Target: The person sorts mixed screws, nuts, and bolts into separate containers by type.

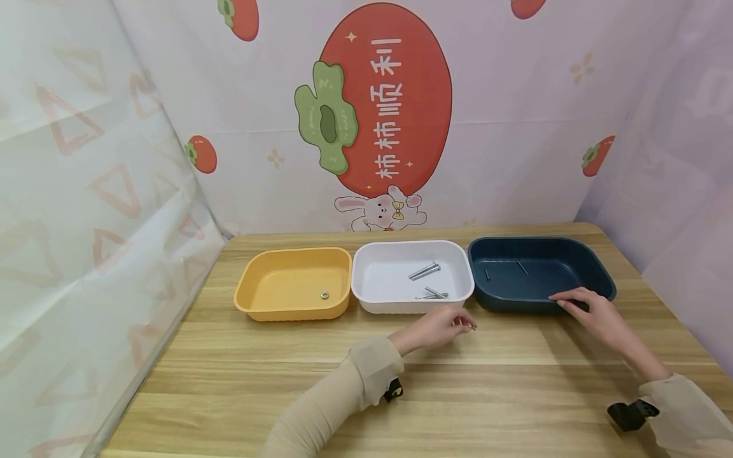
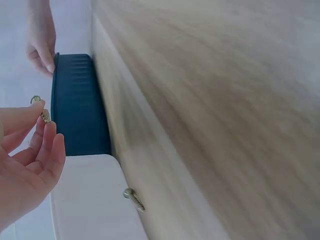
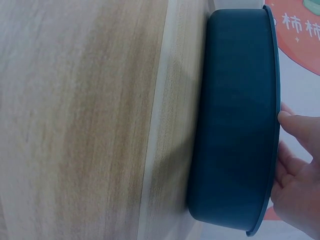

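Note:
My left hand is over the table in front of the white and dark blue trays. Between its thumb and fingers it pinches a small brass-coloured screw, partly covered by the fingertips. Another brass screw shows by the white tray's outer wall in the left wrist view; I cannot tell whether it lies on the table or is in the air. With thumb outside and fingers inside, my right hand holds the near rim of the dark blue tray, which has two thin dark screws on its floor.
The white tray in the middle contains several long silver bolts. In the yellow tray at the left is a small metal nut. All three stand in a row along the back of the wooden table, before a printed curtain.

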Demonstrator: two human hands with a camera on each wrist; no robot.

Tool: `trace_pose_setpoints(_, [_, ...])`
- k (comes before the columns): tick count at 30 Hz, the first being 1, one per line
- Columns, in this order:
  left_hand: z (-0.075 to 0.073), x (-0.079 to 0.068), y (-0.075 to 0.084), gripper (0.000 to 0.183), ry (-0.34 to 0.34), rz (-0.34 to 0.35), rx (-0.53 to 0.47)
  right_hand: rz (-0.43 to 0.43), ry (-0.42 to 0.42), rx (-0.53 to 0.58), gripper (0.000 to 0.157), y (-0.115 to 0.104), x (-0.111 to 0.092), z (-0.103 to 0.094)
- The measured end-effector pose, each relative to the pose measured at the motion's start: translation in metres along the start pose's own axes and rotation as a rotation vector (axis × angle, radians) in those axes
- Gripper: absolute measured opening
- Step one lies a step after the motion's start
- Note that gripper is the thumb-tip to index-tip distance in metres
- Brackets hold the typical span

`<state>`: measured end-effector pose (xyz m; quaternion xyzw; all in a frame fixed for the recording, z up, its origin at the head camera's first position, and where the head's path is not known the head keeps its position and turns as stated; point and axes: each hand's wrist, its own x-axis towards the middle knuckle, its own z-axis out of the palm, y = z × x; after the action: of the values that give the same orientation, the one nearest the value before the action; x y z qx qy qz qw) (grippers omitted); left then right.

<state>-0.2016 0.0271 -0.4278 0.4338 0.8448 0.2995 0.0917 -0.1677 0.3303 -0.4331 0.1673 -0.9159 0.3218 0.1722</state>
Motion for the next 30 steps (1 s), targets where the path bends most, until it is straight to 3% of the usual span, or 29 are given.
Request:
trace_pose_setpoints(10, [-0.004, 0.011, 0.01, 0.017, 0.081, -0.011, -0.047, -0.005, -0.01, -0.03, 0.013, -0.004, 0.0, -0.001])
trace_pose_setpoints(30, [0.002, 0.031, 0.019, 0.015, 0.256, -0.124, -0.157, -0.002, -0.005, -0.03, 0.013, -0.006, 0.0, -0.001])
